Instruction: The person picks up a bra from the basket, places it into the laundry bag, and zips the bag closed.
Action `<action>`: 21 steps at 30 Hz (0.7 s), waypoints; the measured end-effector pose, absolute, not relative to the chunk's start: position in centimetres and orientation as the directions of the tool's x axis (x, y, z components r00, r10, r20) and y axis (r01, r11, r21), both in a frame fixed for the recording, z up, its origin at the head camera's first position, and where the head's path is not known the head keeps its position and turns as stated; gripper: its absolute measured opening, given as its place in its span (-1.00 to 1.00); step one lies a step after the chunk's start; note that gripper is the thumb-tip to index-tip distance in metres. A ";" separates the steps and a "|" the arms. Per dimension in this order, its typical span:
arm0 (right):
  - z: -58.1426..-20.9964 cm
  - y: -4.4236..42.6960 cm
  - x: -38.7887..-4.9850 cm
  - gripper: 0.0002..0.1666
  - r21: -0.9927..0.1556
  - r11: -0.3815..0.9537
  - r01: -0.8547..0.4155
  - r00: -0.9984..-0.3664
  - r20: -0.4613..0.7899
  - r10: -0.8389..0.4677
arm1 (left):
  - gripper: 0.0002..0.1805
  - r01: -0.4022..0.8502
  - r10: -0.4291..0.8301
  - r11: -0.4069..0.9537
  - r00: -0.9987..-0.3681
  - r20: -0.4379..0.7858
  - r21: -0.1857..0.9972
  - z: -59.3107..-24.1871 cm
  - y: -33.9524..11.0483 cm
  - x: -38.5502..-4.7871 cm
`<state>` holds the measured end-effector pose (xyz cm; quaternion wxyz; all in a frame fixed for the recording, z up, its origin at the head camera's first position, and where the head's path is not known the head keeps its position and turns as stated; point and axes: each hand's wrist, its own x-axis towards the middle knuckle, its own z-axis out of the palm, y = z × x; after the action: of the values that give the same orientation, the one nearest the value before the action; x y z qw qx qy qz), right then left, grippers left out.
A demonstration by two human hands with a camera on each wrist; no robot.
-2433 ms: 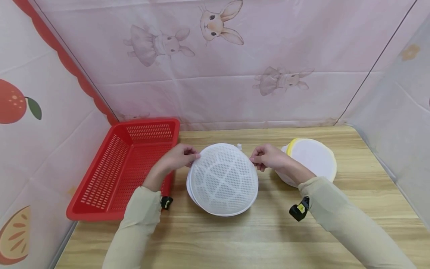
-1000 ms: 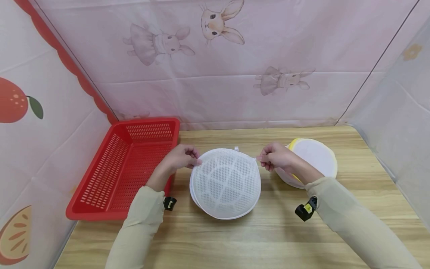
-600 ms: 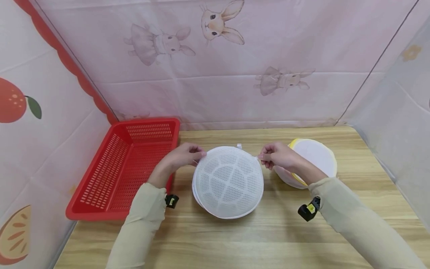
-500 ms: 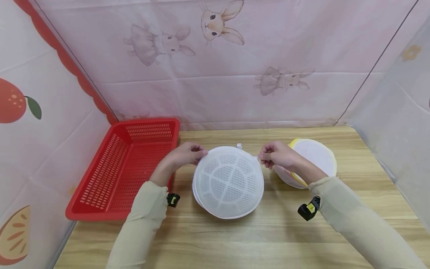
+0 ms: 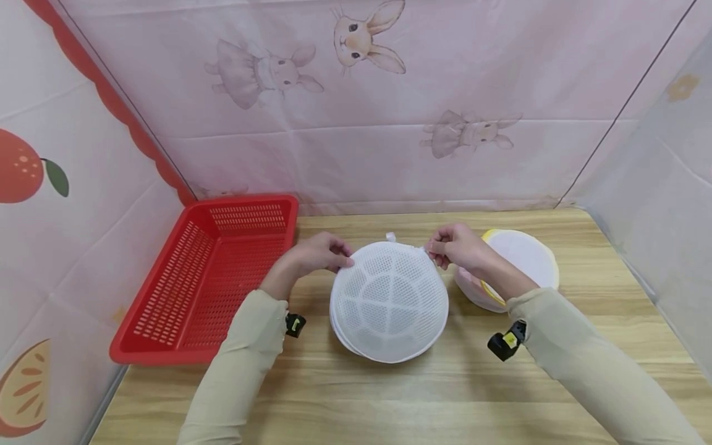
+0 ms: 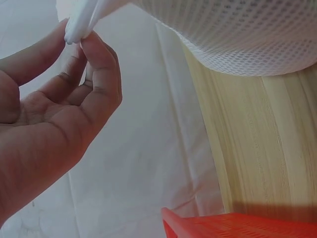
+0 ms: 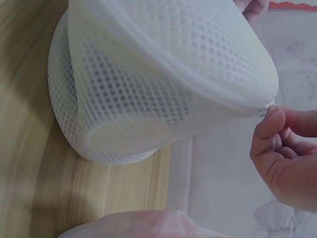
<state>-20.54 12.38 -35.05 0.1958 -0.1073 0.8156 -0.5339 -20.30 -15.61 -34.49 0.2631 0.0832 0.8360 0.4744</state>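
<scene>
A round white mesh laundry bag (image 5: 389,303) is held upright off centre on the table, its lattice-patterned top tilted toward me. My left hand (image 5: 322,254) pinches the bag's upper left rim between thumb and fingers; in the left wrist view that hand (image 6: 74,104) has the white edge at its fingertips. At the bag's upper right edge, my right hand (image 5: 460,250) pinches a small bit of the rim. In the right wrist view, the right hand (image 7: 287,153) draws the mesh bag (image 7: 129,89) out to a point. What the right fingertips hold exactly is mostly hidden.
On the left stands a red plastic basket (image 5: 161,357) with slotted walls. To the right lies a second round white bag (image 5: 523,262) with yellow trim, partly behind my right forearm. A pink curtain (image 5: 356,167) with rabbit prints closes off the back of the wooden table (image 5: 389,408).
The mesh bag has shifted to the right along with my left hand. My right hand has gone slightly up, toward the back, still pinching the rim. The basket and second bag stay put.
</scene>
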 end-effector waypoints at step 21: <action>-34.6 12.2 -20.6 -0.81 -0.902 0.423 0.081 -0.901 -0.248 -0.355 | -0.87 -0.137 0.267 0.535 -0.909 -0.321 0.834 -35.1 -14.9 -19.2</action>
<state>-20.64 12.20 -34.64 0.2056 -0.0837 0.8181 -0.5305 -19.20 -14.89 -35.11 0.2102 0.0381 0.8505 0.4807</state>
